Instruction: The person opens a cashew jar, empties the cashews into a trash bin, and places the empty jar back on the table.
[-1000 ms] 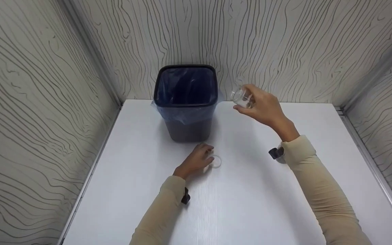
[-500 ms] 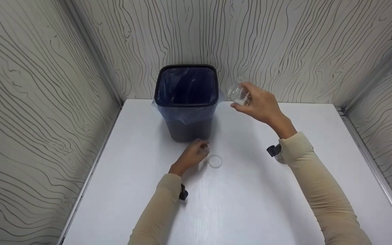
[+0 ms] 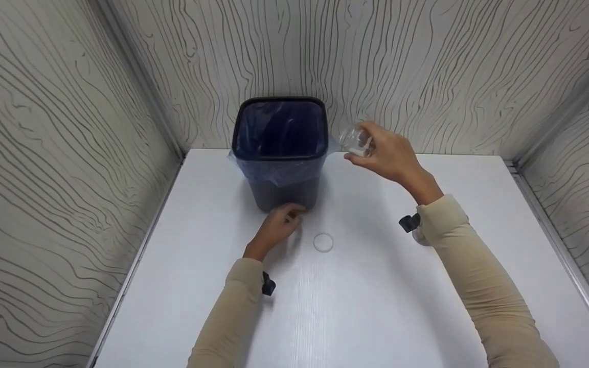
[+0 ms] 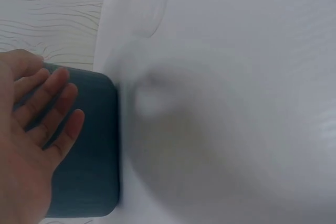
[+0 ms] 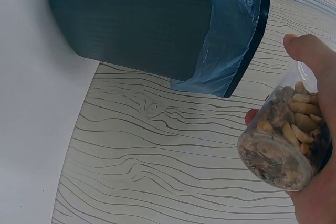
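Note:
My right hand (image 3: 391, 153) grips a clear jar (image 3: 357, 142), tilted with its mouth toward the bin. Through its wall in the right wrist view, the jar (image 5: 289, 135) shows pale tan, curved pieces like nuts or shells, with brownish bits at the bottom. My left hand (image 3: 277, 226) holds nothing, its fingers loosely bent by the foot of the bin. In the left wrist view its fingers (image 4: 67, 135) lie in front of the bin's dark wall; contact is unclear. A thin, clear round lid or ring (image 3: 323, 243) lies flat on the table, right of that hand.
A dark bin (image 3: 284, 191) lined with a blue plastic bag (image 3: 279, 171) stands at the back of the white table (image 3: 356, 306). Wood-grain panels (image 3: 402, 61) rise behind and at both sides. A small round object (image 3: 420, 236) sits partly hidden beneath my right wrist.
My left hand has drawn away from the round lid or ring, leftward and toward the bin's foot. My right hand has shifted slightly left toward the bin with the jar.

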{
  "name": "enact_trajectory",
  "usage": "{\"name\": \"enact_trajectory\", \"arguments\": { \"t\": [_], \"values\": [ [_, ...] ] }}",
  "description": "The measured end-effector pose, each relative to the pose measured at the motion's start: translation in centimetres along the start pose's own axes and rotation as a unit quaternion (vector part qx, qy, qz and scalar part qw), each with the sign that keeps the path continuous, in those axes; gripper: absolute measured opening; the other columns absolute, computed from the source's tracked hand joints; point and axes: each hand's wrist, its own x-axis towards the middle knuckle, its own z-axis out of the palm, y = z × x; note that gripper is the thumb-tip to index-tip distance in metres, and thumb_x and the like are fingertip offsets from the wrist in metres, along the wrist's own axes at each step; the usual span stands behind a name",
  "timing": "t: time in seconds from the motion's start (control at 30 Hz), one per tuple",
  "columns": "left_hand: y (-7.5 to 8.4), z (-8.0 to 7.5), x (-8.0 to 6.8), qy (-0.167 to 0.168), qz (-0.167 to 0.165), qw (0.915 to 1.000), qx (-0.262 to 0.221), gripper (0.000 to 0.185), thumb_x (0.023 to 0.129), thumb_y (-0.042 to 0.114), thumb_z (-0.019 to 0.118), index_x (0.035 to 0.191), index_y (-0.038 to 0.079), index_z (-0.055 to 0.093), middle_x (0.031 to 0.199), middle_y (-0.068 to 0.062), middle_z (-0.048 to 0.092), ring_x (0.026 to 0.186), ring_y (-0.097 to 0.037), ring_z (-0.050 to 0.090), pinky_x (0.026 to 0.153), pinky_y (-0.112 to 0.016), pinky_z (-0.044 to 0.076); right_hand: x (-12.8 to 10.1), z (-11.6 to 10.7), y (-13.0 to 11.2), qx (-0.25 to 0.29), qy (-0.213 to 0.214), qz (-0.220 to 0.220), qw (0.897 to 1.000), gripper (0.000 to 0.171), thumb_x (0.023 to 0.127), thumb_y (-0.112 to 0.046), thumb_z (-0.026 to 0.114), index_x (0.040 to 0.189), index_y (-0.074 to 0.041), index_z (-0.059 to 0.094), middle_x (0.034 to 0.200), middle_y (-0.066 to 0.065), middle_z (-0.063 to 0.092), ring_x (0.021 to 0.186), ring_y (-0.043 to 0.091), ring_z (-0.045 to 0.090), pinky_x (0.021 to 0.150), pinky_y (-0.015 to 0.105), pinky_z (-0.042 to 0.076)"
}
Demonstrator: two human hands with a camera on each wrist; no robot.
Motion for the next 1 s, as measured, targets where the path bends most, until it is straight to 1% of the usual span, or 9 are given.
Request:
{"name": "enact_trajectory", "arguments": {
  "t": [0.17, 0.3, 0.4, 0.53, 0.7, 0.8, 1.0],
  "values": [
    [-0.2, -1.5, -0.2, 0.017, -0.005, 0.9998, -0.003, 0.028, 0.106, 0.016, 0.062, 0.128, 0.004, 0.074, 0.114, -0.012, 0.077, 0.103, -0.025, 0.073, 0.092, -0.043, 0.062, 0.2, 0.0, 0.0, -0.001, -0.005, 0.003, 1.0, 0.072, 0.091, -0.047, 0.083, 0.146, -0.011, 0.057, 0.122, 0.016, 0.074, 0.099, 0.035, 0.072, 0.081, 0.055, 0.06],
    [-0.3, -2.6, -0.4, 0.035, -0.024, 0.9991, -0.007, 0.027, 0.107, 0.019, 0.062, 0.126, 0.003, 0.075, 0.109, -0.009, 0.077, 0.098, -0.022, 0.073, 0.089, -0.04, 0.062, 0.3, 0.1, 0.1, -0.003, -0.004, 0.003, 1.0, 0.072, 0.09, -0.048, 0.083, 0.146, -0.009, 0.058, 0.121, 0.016, 0.075, 0.098, 0.035, 0.073, 0.08, 0.054, 0.06],
    [-0.4, -3.5, -0.6, 0.048, -0.036, 0.998, -0.02, 0.028, 0.107, 0.02, 0.062, 0.125, 0.002, 0.075, 0.106, -0.009, 0.077, 0.095, -0.02, 0.073, 0.086, -0.039, 0.062, 0.3, 0.1, 0.0, -0.002, -0.003, 0.004, 1.0, 0.072, 0.089, -0.048, 0.084, 0.145, -0.009, 0.059, 0.12, 0.016, 0.075, 0.096, 0.035, 0.073, 0.079, 0.054, 0.06],
    [-0.5, -4.7, -0.6, 0.063, -0.042, 0.9968, -0.025, 0.028, 0.107, 0.02, 0.063, 0.124, 0.001, 0.076, 0.103, -0.008, 0.077, 0.091, -0.018, 0.073, 0.083, -0.039, 0.062, 0.4, 0.1, -0.1, -0.001, -0.003, 0.004, 1.0, 0.072, 0.089, -0.048, 0.084, 0.144, -0.009, 0.06, 0.118, 0.016, 0.075, 0.096, 0.034, 0.073, 0.078, 0.053, 0.06],
    [-0.5, -6.1, -0.8, 0.084, -0.047, 0.9954, -0.004, 0.025, 0.105, 0.02, 0.066, 0.12, 0.003, 0.077, 0.102, -0.006, 0.077, 0.091, -0.017, 0.072, 0.083, -0.037, 0.061, 0.4, 0.1, -0.3, -0.006, -0.008, -0.002, 1.0, 0.07, 0.091, -0.048, 0.083, 0.143, -0.009, 0.059, 0.116, 0.016, 0.076, 0.096, 0.034, 0.073, 0.079, 0.054, 0.06],
    [-0.5, -7.0, -0.8, 0.094, -0.049, 0.9944, 0.007, 0.023, 0.104, 0.02, 0.067, 0.118, 0.005, 0.078, 0.1, -0.006, 0.077, 0.09, -0.017, 0.07, 0.081, -0.036, 0.06, 0.5, 0.0, -0.3, -0.012, -0.009, -0.004, 1.0, 0.069, 0.091, -0.049, 0.083, 0.143, -0.01, 0.059, 0.114, 0.015, 0.076, 0.096, 0.033, 0.073, 0.078, 0.054, 0.06],
    [-0.4, -8.4, -0.9, 0.103, -0.057, 0.9927, 0.025, 0.023, 0.103, 0.021, 0.068, 0.115, 0.006, 0.079, 0.097, -0.005, 0.078, 0.087, -0.018, 0.07, 0.077, -0.035, 0.058, 0.8, 0.0, -0.2, -0.019, -0.009, -0.009, 1.0, 0.068, 0.091, -0.047, 0.082, 0.143, -0.01, 0.059, 0.111, 0.015, 0.076, 0.093, 0.032, 0.073, 0.077, 0.053, 0.06]
  ]
}}
